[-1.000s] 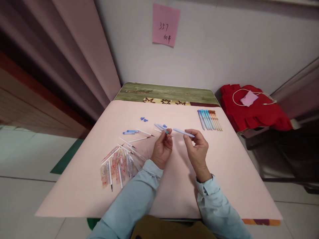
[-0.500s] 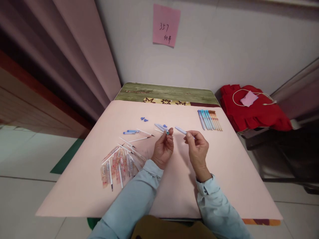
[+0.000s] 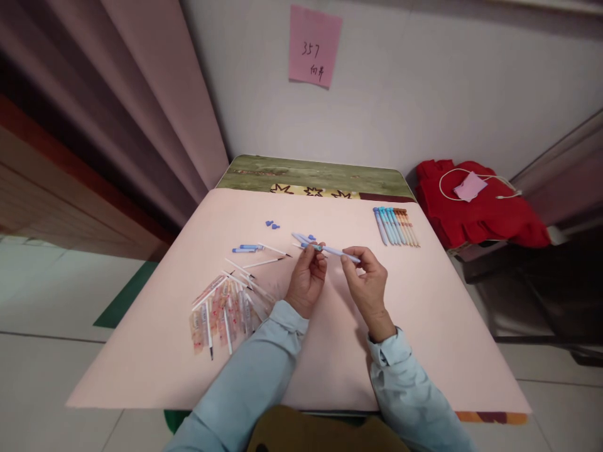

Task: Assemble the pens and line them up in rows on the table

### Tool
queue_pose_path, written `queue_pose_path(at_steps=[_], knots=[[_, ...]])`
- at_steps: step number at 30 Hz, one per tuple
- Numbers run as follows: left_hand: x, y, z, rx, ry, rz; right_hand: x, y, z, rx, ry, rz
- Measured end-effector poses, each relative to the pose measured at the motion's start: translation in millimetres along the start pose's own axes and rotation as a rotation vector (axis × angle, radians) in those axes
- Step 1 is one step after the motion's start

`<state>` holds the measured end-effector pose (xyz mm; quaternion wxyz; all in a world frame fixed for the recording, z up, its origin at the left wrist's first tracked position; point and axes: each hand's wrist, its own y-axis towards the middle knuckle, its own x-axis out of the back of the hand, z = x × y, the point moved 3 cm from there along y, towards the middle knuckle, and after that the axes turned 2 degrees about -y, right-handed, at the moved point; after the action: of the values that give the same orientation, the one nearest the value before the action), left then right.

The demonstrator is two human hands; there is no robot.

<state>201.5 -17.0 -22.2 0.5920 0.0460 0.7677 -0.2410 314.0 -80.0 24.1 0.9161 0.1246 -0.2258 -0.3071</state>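
Observation:
My left hand (image 3: 305, 279) pinches a blue pen part (image 3: 318, 248) with a greenish open end turned to the right. A pale blue pen barrel (image 3: 333, 251) is held in my right hand (image 3: 370, 285) by thumb and fingers, its left end at the mouth of the left-hand part. Whether the two touch or overlap, I cannot tell. Just behind my left hand lie pale blue barrels (image 3: 299, 238) and a small blue pen top (image 3: 311, 237). Two blue pen parts (image 3: 247, 248) and white refills (image 3: 264, 262) with dark tips lie to the left.
A row of finished-looking pens (image 3: 389, 226) in blue and brown lies at the back right. Small blue tops (image 3: 272, 225) sit at the back. Printed clear wrappers (image 3: 219, 320) and refills pile up front left on the pink table cover (image 3: 424, 345). Red cloth (image 3: 494, 220) stands beyond the right edge.
My right hand has moved left and the barrel's end now meets the part in my left hand. The left-hand part has turned from facing me to lying sideways.

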Motion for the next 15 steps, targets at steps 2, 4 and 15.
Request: queue_pose_path(at_steps=[2, 4, 15], knots=[[-0.3, -0.4, -0.2, -0.022, 0.029, 0.013, -0.6, -0.1, -0.2, 0.017, -0.021, 0.005], [-1.1, -1.0, -0.5, -0.031, 0.052, 0.012, -0.9, -0.2, -0.5, 0.028, -0.033, 0.009], [-0.2, -1.6, -1.8, -0.038, 0.08, 0.012, -3.2, 0.2, -7.2, 0.015, -0.036, 0.025]])
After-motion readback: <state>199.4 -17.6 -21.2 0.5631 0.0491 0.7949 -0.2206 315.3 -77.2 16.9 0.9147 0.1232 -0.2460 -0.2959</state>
